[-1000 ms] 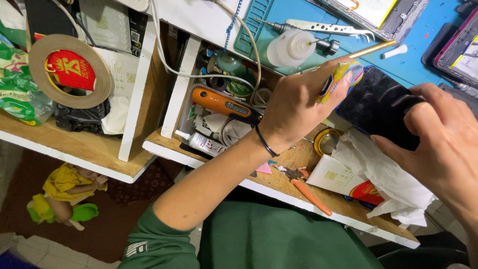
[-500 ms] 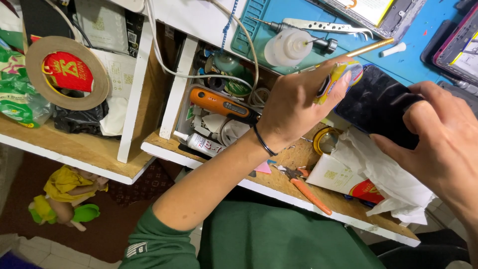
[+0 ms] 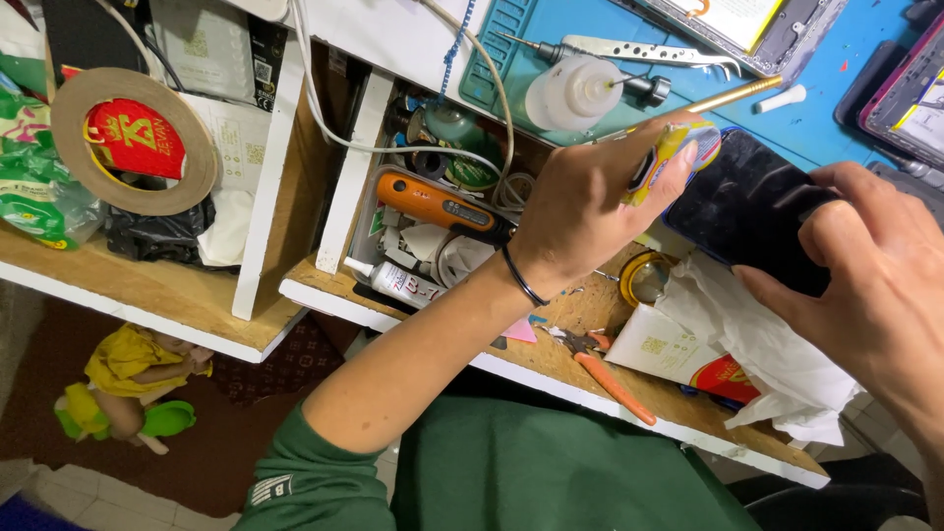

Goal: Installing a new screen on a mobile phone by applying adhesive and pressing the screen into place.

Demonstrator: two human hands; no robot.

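My left hand [image 3: 595, 202] grips a small yellow tube-like object [image 3: 672, 157] and presses it against the edge of a black phone [image 3: 752, 206]. My right hand [image 3: 870, 285] clasps the phone from the right side, thumb on its dark screen. Both hands hover over an open wooden drawer [image 3: 551, 344] below a blue work mat [image 3: 590, 34]. A black band circles my left wrist.
The drawer holds an orange electric screwdriver [image 3: 442, 208], a glue tube [image 3: 398, 282], orange-handled pliers [image 3: 605, 372], white tissue [image 3: 762, 344] and a tape roll [image 3: 644, 278]. A white squeeze bottle [image 3: 570, 93], tweezers [image 3: 649, 49] lie on the mat. A large tape roll [image 3: 133, 143] sits left.
The hands stay nearly in place on the phone; the view has shifted only slightly.
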